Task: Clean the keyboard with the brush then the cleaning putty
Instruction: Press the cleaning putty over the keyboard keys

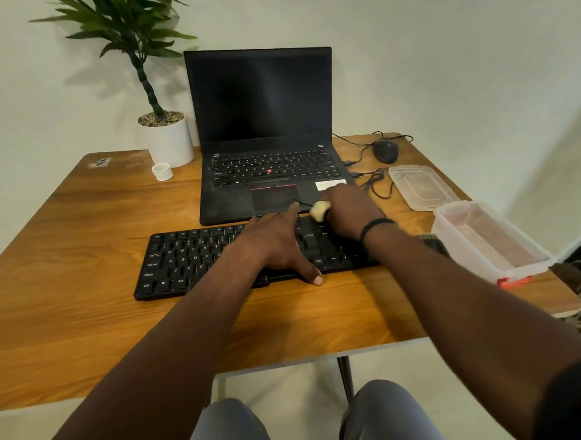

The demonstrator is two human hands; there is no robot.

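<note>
Wooden worktop [79, 232]: a warm brown surface carrying everything below, listed from left to right.
White cap [162, 171]: a small round plastic piece beside the white plant pot [170, 140], well apart from the work.
Black flat keyboard [196, 259]: lies across the middle of the worktop, just in front of the open black laptop [263, 136].
Left hand [277, 244]: spread flat with straight fingers on the middle keys, thumb reaching over the near edge; it seems to be steadying the board and holds nothing.
Pale cream lump of cleaning putty [320, 210]: sits at the keyboard's far right edge, touching the keys, just left of the fingers that hold it.
Right hand [350, 212]: curled round the putty, pressing it down; a black band circles the wrist.
Dark brush [431, 241]: only partly visible, lying past the keyboard's right end beside the clear plastic box [487, 241], in nobody's grip.
Clear plastic lid [419, 186]: rests behind the box.
Progress: with the brush set aside and the putty on the keys, brushing looks finished and the putty stage is under way. How many keys remain cannot be told.
</note>
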